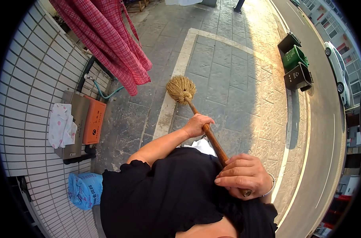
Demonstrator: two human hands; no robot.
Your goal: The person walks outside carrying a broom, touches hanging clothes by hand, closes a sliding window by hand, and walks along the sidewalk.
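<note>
Straw-bristled round broom (181, 89) on brown wooden handle, head down on grey paving stones (224, 71), angled away for sweeping reach. Left hand (197, 124) clenched mid-handle, right hand (244, 175) clenched near top end for leverage. Handle partly hidden under both hands; feet hidden by black top (168, 194); red checked cloth (109, 35) cut off above.

Left hand (197, 125): extended forward on a bare, bent arm, fingers curled tight in a full grip, knuckles up. Right hand (244, 175): held close against the torso, fingers wrapped and closed, back of hand facing the camera, band on the wrist.
</note>
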